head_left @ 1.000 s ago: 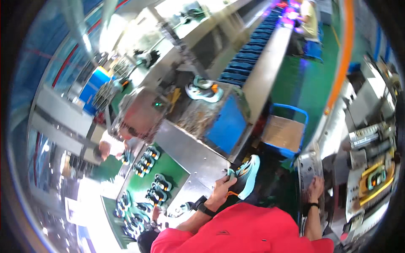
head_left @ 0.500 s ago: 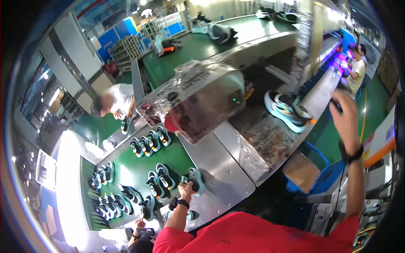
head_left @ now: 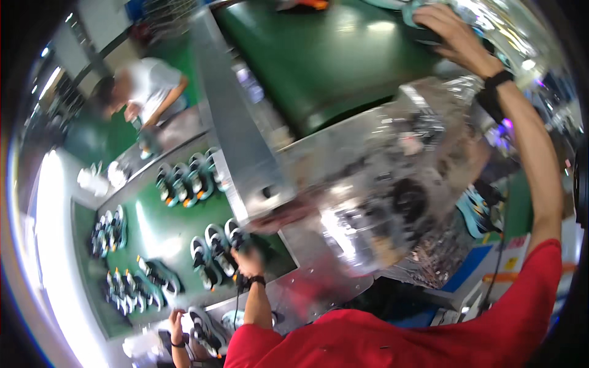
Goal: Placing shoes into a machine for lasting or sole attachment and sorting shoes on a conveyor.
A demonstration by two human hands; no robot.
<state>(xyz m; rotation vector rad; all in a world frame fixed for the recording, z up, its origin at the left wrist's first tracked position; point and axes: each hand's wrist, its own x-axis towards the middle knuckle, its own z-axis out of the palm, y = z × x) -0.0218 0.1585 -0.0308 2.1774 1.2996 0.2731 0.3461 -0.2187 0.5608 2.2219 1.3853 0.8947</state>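
My left hand [head_left: 248,262], smeared by motion, closes on the near end of a dark and pale sneaker [head_left: 235,233] on the green tabletop [head_left: 175,230]. Two similar sneakers [head_left: 216,245] stand just left of it in the same row. At the upper right my right arm is stretched far out. There my right hand [head_left: 451,34] curls its fingers over a teal and dark sneaker [head_left: 412,17] at the edge of a raised green conveyor belt [head_left: 307,58]. The hand covers part of that sneaker.
A plastic-wrapped machine [head_left: 392,190] stands between my arms. More sneakers stand in rows [head_left: 184,181] on the tabletop. Another sneaker [head_left: 475,211] is right of the machine. A person in white [head_left: 150,92] works across the table; another person's hand [head_left: 177,325] is at lower left.
My view has swung toward the belt. My right hand has gone from open in the air onto a sneaker there. My left hand has brought its sneaker beside the two others.
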